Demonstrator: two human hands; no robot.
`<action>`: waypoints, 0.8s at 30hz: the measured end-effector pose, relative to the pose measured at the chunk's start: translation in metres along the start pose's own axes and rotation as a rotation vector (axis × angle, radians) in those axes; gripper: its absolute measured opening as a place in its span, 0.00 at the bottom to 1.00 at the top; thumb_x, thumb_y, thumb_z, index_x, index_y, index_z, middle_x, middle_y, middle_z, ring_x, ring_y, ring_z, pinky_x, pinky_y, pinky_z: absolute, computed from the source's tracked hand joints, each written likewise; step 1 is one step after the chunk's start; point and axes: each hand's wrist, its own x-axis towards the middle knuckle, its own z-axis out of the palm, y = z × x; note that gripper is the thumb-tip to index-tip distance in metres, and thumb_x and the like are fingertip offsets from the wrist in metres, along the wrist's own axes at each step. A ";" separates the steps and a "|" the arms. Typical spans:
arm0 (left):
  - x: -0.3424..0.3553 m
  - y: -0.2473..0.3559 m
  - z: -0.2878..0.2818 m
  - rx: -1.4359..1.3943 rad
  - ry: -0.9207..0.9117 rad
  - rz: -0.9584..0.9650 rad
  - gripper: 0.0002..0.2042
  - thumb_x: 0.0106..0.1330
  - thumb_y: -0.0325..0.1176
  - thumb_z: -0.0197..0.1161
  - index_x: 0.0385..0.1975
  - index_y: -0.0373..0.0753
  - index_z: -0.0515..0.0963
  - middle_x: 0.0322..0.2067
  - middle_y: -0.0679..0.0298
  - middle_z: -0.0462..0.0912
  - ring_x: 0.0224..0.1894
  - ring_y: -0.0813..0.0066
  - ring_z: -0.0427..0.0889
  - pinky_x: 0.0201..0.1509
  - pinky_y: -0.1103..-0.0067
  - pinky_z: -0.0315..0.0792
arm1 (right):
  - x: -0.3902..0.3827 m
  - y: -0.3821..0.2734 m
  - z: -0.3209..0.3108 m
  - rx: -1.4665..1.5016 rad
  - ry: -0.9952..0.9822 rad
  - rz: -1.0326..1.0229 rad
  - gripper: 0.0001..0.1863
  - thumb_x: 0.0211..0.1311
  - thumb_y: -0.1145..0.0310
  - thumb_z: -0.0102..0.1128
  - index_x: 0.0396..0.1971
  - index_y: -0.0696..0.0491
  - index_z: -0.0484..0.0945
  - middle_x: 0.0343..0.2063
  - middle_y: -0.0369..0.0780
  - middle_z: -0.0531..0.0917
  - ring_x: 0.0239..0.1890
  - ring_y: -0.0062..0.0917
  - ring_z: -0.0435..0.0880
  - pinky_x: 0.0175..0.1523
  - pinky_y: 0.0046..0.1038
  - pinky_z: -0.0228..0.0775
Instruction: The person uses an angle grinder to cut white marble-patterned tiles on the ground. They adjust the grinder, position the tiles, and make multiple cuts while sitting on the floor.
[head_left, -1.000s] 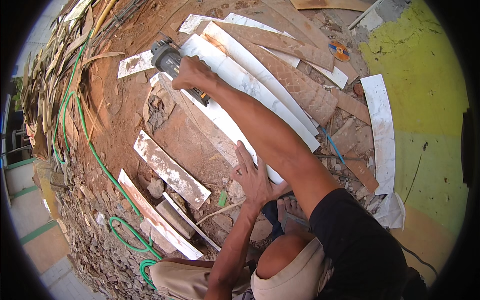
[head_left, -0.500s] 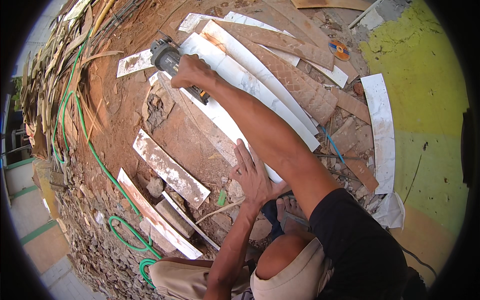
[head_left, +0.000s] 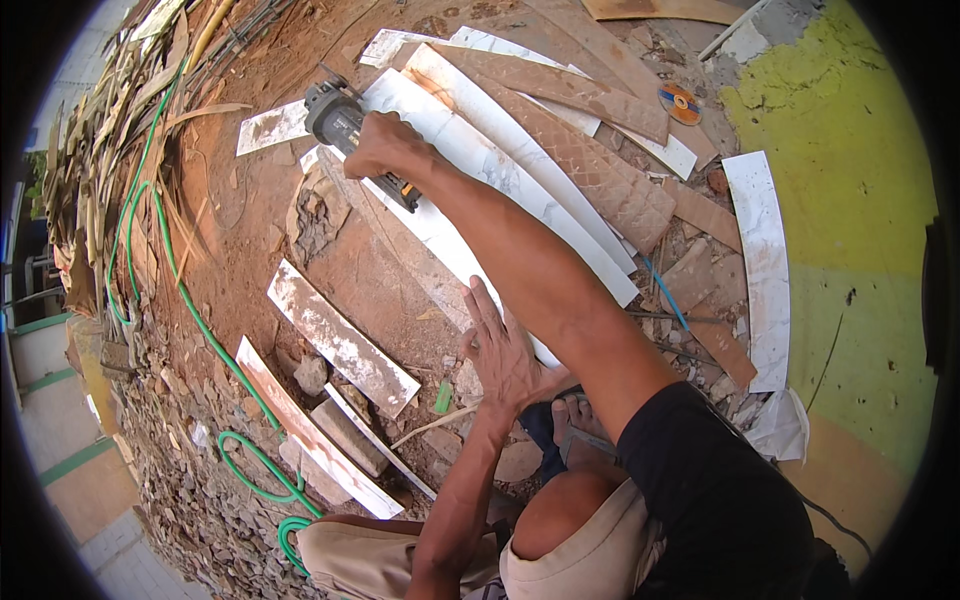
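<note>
My right hand (head_left: 385,147) is closed around the body of a dark grey angle grinder (head_left: 340,115) with orange parts at its rear end. The grinder is over the far end of a long white tile strip (head_left: 452,245); its disc cannot be made out from here. Near the other end of that strip, my left hand (head_left: 505,355) lies with fingers stretched out, pressing on the tile's edge. My right forearm crosses above the strip and hides part of it. Beneath it, a brown-backed tile piece (head_left: 415,265) shows along the left side.
More tile strips (head_left: 570,150) lie piled to the right, with an orange disc (head_left: 680,103) on top. Loose strips (head_left: 343,335) rest on soil and rubble at left. A green hose (head_left: 200,310) runs past a heap of wood strips (head_left: 95,170). A yellow-green wall (head_left: 840,190) borders the right.
</note>
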 end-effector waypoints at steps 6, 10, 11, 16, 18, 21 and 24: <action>0.000 -0.003 0.006 0.023 0.012 0.021 0.65 0.42 0.79 0.64 0.72 0.29 0.54 0.75 0.30 0.37 0.78 0.36 0.40 0.62 0.58 0.51 | -0.001 -0.001 -0.003 -0.014 -0.017 0.014 0.31 0.41 0.69 0.65 0.52 0.64 0.79 0.56 0.55 0.79 0.61 0.44 0.80 0.63 0.36 0.75; -0.001 -0.002 0.003 0.043 0.007 0.024 0.65 0.43 0.78 0.64 0.72 0.29 0.55 0.74 0.30 0.37 0.78 0.36 0.40 0.62 0.58 0.51 | 0.000 -0.003 -0.001 -0.021 -0.007 0.028 0.31 0.41 0.69 0.65 0.51 0.63 0.80 0.55 0.55 0.81 0.59 0.43 0.81 0.61 0.35 0.76; -0.001 -0.002 0.003 0.038 0.015 0.028 0.64 0.43 0.78 0.64 0.72 0.29 0.55 0.74 0.30 0.37 0.78 0.36 0.40 0.62 0.58 0.51 | 0.001 -0.003 0.000 -0.026 0.006 0.031 0.31 0.40 0.69 0.65 0.51 0.63 0.80 0.54 0.55 0.81 0.59 0.43 0.82 0.61 0.35 0.76; -0.001 -0.005 0.006 0.055 0.050 0.052 0.64 0.45 0.79 0.63 0.72 0.29 0.55 0.74 0.30 0.38 0.78 0.35 0.41 0.62 0.58 0.52 | 0.004 -0.003 0.002 -0.039 0.015 0.027 0.29 0.40 0.69 0.64 0.48 0.63 0.81 0.50 0.54 0.83 0.55 0.42 0.84 0.58 0.35 0.78; -0.002 -0.004 0.007 0.054 0.046 0.054 0.64 0.45 0.79 0.63 0.72 0.29 0.54 0.74 0.29 0.38 0.77 0.35 0.42 0.62 0.58 0.52 | 0.008 0.001 0.004 -0.053 0.035 0.014 0.27 0.40 0.67 0.66 0.45 0.62 0.81 0.45 0.53 0.86 0.50 0.40 0.87 0.54 0.35 0.80; -0.002 -0.004 0.006 0.050 0.046 0.054 0.64 0.46 0.78 0.62 0.72 0.29 0.54 0.74 0.30 0.39 0.77 0.35 0.42 0.62 0.58 0.52 | 0.012 0.003 0.005 -0.060 0.040 0.016 0.26 0.39 0.67 0.66 0.44 0.63 0.81 0.44 0.52 0.86 0.49 0.39 0.87 0.53 0.34 0.80; -0.002 -0.003 0.007 0.077 0.041 0.042 0.64 0.46 0.79 0.62 0.72 0.29 0.54 0.74 0.30 0.39 0.77 0.36 0.43 0.63 0.59 0.52 | 0.010 0.004 0.007 -0.049 0.051 0.008 0.26 0.39 0.68 0.66 0.43 0.63 0.81 0.43 0.52 0.86 0.47 0.39 0.88 0.51 0.34 0.80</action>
